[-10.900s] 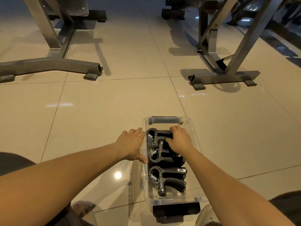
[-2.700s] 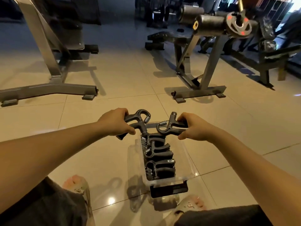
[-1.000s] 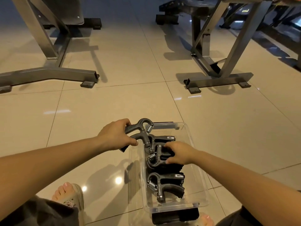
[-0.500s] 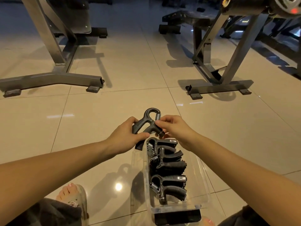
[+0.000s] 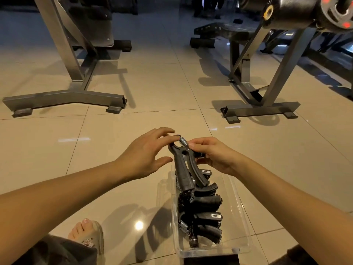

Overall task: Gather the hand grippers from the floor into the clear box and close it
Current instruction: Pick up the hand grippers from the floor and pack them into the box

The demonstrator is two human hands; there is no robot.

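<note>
Right hand (image 5: pixel 214 155) is closed on the spring end of one hand gripper (image 5: pixel 186 169), pinching it at the coil; the handles hang down toward the clear box (image 5: pixel 239 243). Left hand (image 5: pixel 146 155) is spread, fingers apart, fingertips just touching the gripper's head, holding nothing. The held gripper is above the box's far end, its handle tips meeting the stacked grippers (image 5: pixel 202 215) already lying inside. The box sits on the tiled floor (image 5: pixel 114 150), uncovered; whether the dark piece at its near edge is the lid cannot be told. Judged step: loading. Next move calls for laying this gripper flat among the others, low enough for closing.
</note>
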